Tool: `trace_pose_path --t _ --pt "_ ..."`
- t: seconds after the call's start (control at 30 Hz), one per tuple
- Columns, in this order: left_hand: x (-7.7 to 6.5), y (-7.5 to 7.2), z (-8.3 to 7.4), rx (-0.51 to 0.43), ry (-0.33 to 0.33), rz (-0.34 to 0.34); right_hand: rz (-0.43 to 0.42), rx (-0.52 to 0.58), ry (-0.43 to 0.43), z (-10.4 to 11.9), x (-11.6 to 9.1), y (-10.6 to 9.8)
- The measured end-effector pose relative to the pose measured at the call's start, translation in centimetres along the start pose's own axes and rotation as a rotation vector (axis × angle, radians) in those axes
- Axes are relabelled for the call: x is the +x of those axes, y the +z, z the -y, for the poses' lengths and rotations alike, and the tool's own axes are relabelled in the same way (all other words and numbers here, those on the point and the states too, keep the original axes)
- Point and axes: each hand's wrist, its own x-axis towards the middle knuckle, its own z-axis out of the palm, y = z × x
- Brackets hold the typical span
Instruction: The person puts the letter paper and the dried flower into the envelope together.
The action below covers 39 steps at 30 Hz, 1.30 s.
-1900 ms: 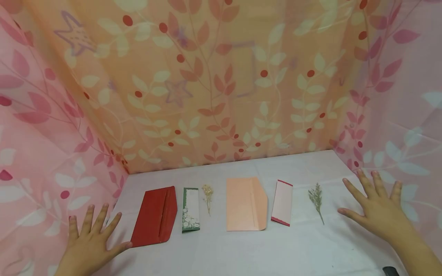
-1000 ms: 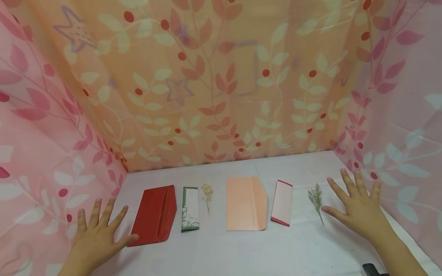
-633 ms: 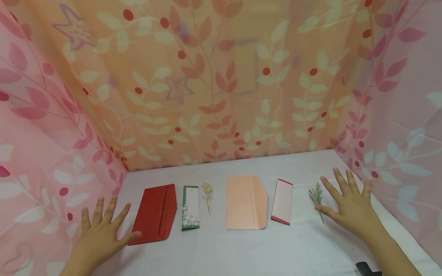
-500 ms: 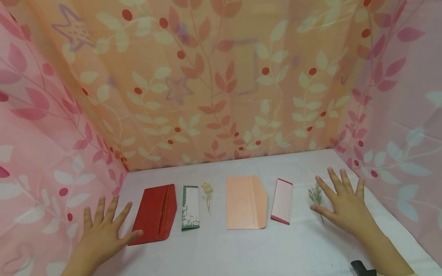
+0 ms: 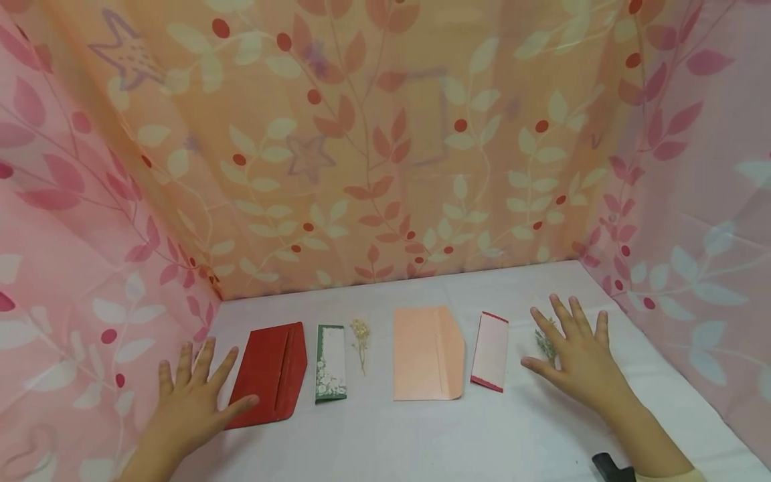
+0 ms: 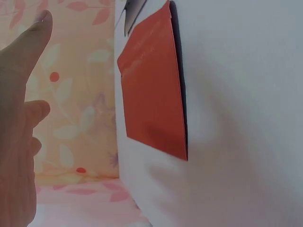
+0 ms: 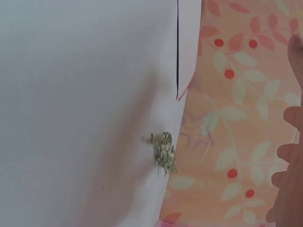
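Note:
My left hand [image 5: 191, 405], fingers spread, hovers at the left with its thumb overlapping the lower left corner of a red envelope [image 5: 265, 375]. In the left wrist view the hand [image 6: 16, 123] stands apart from the red envelope [image 6: 154, 85]. My right hand [image 5: 581, 358] is spread over a green dried sprig [image 5: 545, 341], hiding much of its stem. The right wrist view shows the sprig [image 7: 164, 152] on the white surface, with the hand's fingers [image 7: 289, 156] apart from it. Both hands hold nothing.
Between the hands lie a green-bordered floral card [image 5: 331, 365], a pale yellow dried flower [image 5: 361, 341], a peach envelope [image 5: 424, 355] and a pink card with red edges [image 5: 490, 351]. Patterned curtains [image 5: 361, 167] enclose the white table [image 5: 391, 438] at the back and sides.
My right hand has moved left from beside the sprig to over it. The left hand has shifted a little right, its thumb further over the red envelope. The laid-out things have stayed put.

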Motion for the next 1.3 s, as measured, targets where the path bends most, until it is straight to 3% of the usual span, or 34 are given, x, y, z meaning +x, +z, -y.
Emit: trace_pose_path --t 0.23,0.47,0.77,1.3 --pt "0.7 0.6 -0.8 -0.073 -0.025 0.033 -0.014 0.026 -0.014 1.7 0.4 0.9" --pt "1.6 1.6 -0.8 -0.121 -0.037 0.019 -0.029 0.04 -0.044 3.0 0.7 1.6" --pt "1.5 1.8 -1.5 -0.196 -0.098 0.023 -0.02 0.075 -0.063 4.9 1.5 2.3" --pt "2.1 4.5 -0.7 -0.299 -0.195 0.111 -0.054 0.104 -0.135 8.4 3.1 3.7"
